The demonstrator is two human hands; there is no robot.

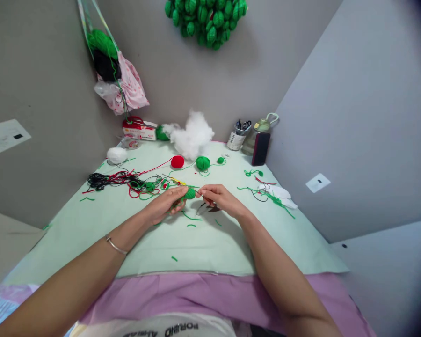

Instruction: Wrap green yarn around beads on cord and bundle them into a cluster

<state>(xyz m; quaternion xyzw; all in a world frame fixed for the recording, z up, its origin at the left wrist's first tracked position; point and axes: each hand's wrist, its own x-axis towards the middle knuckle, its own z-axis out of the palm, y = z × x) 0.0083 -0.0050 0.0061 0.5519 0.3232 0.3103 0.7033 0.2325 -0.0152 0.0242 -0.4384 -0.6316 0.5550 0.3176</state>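
My left hand (172,202) is closed round a small round green crocheted piece (190,193), which shows between thumb and fingers. To its right my right hand (217,197) pinches a thin dark strand (198,193) that runs to the piece; whether it is thread or a needle is too small to tell. Under my right hand lies a dark object (214,209), mostly covered, perhaps scissors. Short green yarn snippets (192,218) are scattered on the pale green tabletop (210,252) below both hands.
Tangled black and red yarn (107,180) lies left. Behind are a red ball (177,162), a green ball (202,163) and white stuffing (192,133). A phone (260,150) leans on a bottle (251,142), beside a pen cup (236,138). White and green scraps (277,194) lie right.
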